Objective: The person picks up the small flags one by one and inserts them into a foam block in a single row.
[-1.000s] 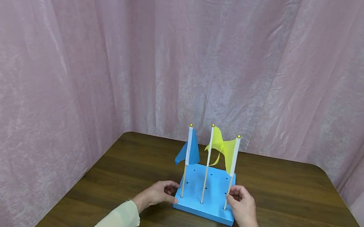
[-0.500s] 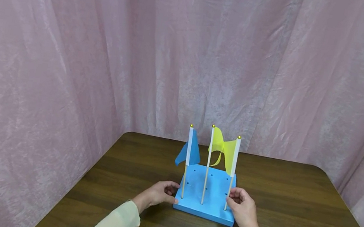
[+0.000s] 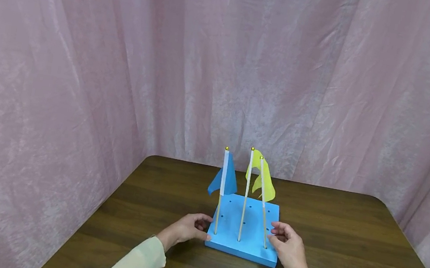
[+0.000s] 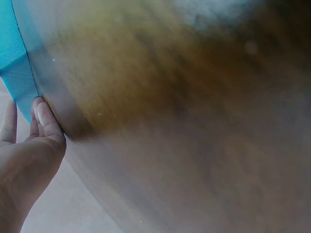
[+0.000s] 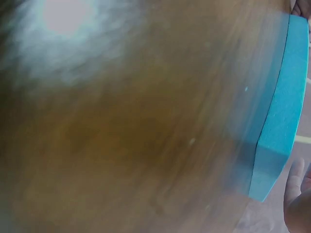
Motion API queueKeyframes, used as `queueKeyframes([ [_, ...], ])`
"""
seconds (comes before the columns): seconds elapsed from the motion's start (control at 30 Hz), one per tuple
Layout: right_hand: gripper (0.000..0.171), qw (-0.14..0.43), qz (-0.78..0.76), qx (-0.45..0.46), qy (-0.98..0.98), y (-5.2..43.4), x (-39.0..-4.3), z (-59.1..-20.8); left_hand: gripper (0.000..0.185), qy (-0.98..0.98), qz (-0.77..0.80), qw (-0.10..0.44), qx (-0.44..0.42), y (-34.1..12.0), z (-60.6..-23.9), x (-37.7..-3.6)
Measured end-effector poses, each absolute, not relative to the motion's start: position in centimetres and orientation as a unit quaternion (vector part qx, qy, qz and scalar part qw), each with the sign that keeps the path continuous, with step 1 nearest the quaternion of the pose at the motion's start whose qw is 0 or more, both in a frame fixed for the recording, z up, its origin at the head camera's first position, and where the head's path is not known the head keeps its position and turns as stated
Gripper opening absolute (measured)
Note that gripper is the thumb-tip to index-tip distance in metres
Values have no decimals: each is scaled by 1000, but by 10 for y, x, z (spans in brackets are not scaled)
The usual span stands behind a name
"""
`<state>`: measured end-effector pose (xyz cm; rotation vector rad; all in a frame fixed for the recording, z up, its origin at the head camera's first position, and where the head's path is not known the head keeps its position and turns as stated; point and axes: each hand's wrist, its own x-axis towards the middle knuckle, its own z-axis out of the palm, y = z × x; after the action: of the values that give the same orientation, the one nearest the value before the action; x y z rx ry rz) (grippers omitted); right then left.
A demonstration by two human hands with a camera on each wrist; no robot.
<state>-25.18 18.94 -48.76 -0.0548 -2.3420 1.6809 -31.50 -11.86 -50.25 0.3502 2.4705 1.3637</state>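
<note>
A light-blue pegboard (image 3: 254, 232) with several holes lies on the table. Three flags stand in its front row: a blue flag (image 3: 229, 175) at left, a yellow flag (image 3: 256, 159) in the middle, and another yellow flag (image 3: 267, 186) at right. The right flag's wooden stick leans to the left in its hole; the other sticks are upright. My left hand (image 3: 186, 228) rests its thumb and fingers on the board's left edge. Just beside the leaning stick, my right hand (image 3: 290, 249) holds nothing, its fingers and thumb apart over the board's right edge.
The dark wooden table (image 3: 333, 235) extends around the board, with rounded far corners. Pink curtains (image 3: 224, 70) hang behind it and along both sides. In the right wrist view the blue board's side (image 5: 286, 92) shows beside the blurred tabletop (image 5: 121, 121).
My right hand has let go of the right yellow flag's stick. That flag has tipped left toward the middle flag. My left hand stays in place.
</note>
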Motion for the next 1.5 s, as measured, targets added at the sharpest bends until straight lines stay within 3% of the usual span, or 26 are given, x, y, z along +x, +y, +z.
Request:
queueKeyframes([
  [0.27,29,112,531,-25,-840,183,-254,-486,50,864,467,147,120,-115,-502,-314],
  [0.87,10,135,521,-46,-842,192,-252,-490,50,859,475,146,124,-118,-506,-319],
  [1.5,23,123,514,-37,-848,198,-249,-488,50,861,473,146,120,-116,-504,-318],
])
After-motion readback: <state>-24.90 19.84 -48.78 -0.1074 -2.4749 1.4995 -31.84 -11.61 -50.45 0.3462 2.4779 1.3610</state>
